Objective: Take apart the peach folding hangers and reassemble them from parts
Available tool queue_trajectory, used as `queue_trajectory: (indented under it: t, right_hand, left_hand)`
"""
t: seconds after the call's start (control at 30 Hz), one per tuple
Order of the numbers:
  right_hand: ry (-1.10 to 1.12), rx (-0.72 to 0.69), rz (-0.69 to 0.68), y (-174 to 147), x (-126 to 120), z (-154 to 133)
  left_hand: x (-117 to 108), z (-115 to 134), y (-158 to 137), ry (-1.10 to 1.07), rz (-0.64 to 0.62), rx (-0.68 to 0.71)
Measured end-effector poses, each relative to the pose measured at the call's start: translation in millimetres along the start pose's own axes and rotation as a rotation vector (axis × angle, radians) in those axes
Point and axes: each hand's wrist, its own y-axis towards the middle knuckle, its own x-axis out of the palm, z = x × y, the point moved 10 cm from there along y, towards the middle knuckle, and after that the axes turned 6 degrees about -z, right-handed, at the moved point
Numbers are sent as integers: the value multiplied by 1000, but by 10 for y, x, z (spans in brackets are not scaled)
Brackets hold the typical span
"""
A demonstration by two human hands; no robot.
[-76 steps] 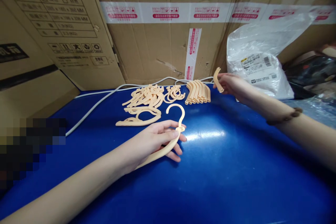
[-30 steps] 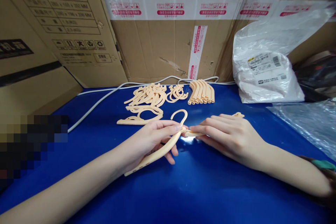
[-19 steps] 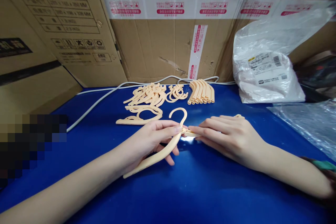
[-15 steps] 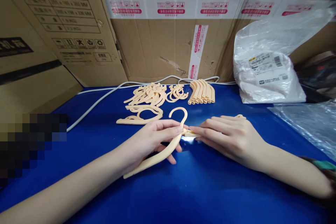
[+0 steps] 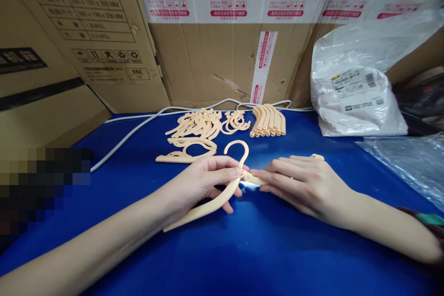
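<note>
Cool, moderate light falls on the blue tabletop (image 5: pixel 225 249), leaving a hard white glare between the left hand (image 5: pixel 211 175) and the right hand (image 5: pixel 301 182); the surface dims toward the lower right corner. Small sheens mark the translucent white bag (image 5: pixel 357 115). The view stretches toward its edges, wide-angle fashion, and lettering on the printed carton (image 5: pixel 121 92) is soft. A coarse mosaic (image 5: pixel 41 199) covers the lower left. Dark items (image 5: pixel 423 95) at the right edge are smeared, perhaps from poor focus.
</note>
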Motion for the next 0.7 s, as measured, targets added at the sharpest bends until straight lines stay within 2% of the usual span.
queue_trajectory:
  t: [0.7]
  right_hand:
    - [36, 47, -110, -27, 116, -9]
  left_hand:
    - [9, 15, 11, 93, 22, 36]
